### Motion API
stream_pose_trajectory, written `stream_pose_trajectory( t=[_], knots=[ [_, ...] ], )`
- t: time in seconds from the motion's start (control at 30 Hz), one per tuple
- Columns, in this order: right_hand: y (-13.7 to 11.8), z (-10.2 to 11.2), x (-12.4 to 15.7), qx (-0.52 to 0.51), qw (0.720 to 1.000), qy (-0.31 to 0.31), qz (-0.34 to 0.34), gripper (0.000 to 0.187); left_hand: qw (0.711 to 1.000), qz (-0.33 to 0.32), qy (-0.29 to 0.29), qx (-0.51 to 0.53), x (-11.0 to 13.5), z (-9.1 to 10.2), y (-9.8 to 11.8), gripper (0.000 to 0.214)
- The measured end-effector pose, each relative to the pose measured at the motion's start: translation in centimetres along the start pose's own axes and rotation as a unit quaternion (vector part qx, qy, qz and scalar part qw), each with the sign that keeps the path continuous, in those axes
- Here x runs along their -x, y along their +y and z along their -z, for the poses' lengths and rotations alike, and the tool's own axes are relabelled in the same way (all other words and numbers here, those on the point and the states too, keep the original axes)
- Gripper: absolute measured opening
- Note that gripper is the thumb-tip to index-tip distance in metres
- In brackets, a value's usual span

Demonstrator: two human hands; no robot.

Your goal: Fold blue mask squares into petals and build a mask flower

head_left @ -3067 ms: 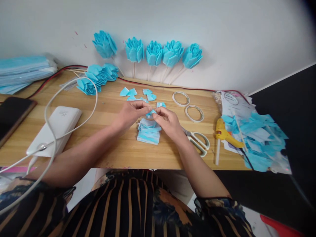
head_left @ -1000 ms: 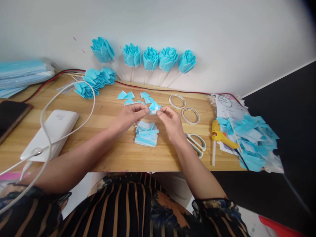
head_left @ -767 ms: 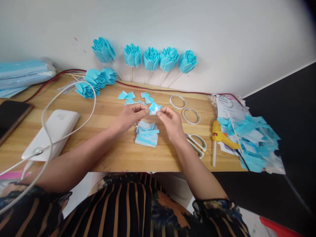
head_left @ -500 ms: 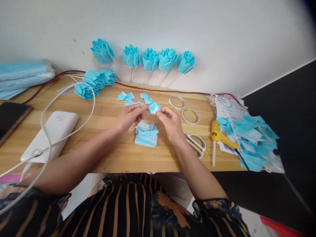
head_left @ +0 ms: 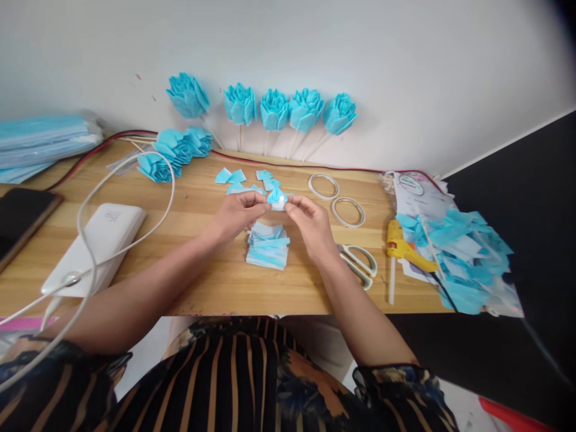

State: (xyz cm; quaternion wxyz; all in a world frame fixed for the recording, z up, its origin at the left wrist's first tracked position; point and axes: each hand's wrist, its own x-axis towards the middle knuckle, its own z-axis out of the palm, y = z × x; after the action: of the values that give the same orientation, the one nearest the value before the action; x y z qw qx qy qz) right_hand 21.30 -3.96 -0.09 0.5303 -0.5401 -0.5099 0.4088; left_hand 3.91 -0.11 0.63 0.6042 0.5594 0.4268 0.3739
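Note:
Between my two hands is a small folded blue fabric petal (head_left: 277, 197) with a white patch on its near side. My left hand (head_left: 240, 215) pinches its left edge with thumb and forefinger. My right hand (head_left: 310, 219) pinches the right edge the same way. Just below lies a stack of blue and white fabric pieces (head_left: 268, 246) on the wooden table. Beyond my fingers are several folded blue petals (head_left: 230, 176), some partly hidden by my left hand.
Two tape rolls (head_left: 348, 212), scissors (head_left: 360, 264) and a yellow glue gun (head_left: 407, 246) lie to the right, before a heap of blue scraps (head_left: 472, 258). Blue fabric flowers (head_left: 273, 110) lean on the wall. A white power bank (head_left: 96, 246) with a looping cable is at left.
My left hand has moved right and now grips the petal's left edge, where its fingers were apart from it before. The petal has turned slightly in my fingers.

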Motion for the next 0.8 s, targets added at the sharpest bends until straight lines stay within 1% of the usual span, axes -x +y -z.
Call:
stream_pose_trajectory(
  t=[0.07,0.17,0.27,0.33,0.4,0.53,0.8],
  knots=[
    [-0.02,0.04,0.06,0.005,0.999,0.031,0.018,0.019,1.0,-0.01,0.019,0.001,-0.07,0.01,-0.08,0.017],
    [-0.2,-0.01,0.37,0.067,0.991,0.076,0.087,0.01,0.999,-0.035,0.041,-0.009,-0.11,-0.1,-0.13,0.018],
    [-0.37,-0.21,0.73,0.165,0.973,0.059,0.152,0.013,0.997,-0.055,0.046,-0.022,-0.1,-0.27,-0.17,0.017],
    [-0.37,-0.34,0.83,0.213,0.96,0.043,0.174,0.013,0.996,-0.065,0.043,-0.033,-0.07,-0.33,-0.17,0.017],
    [-0.25,-0.42,0.79,0.237,0.953,0.034,0.183,0.01,0.996,-0.075,0.035,-0.044,-0.02,-0.34,-0.12,0.016],
    [0.07,-0.44,0.59,0.259,0.948,0.03,0.185,0.007,0.994,-0.085,0.021,-0.072,0.16,-0.26,0.05,0.015],
    [0.09,-0.4,0.54,0.251,0.951,0.028,0.178,0.009,0.991,-0.103,0.017,-0.084,0.2,-0.28,0.05,0.015]
  ],
)
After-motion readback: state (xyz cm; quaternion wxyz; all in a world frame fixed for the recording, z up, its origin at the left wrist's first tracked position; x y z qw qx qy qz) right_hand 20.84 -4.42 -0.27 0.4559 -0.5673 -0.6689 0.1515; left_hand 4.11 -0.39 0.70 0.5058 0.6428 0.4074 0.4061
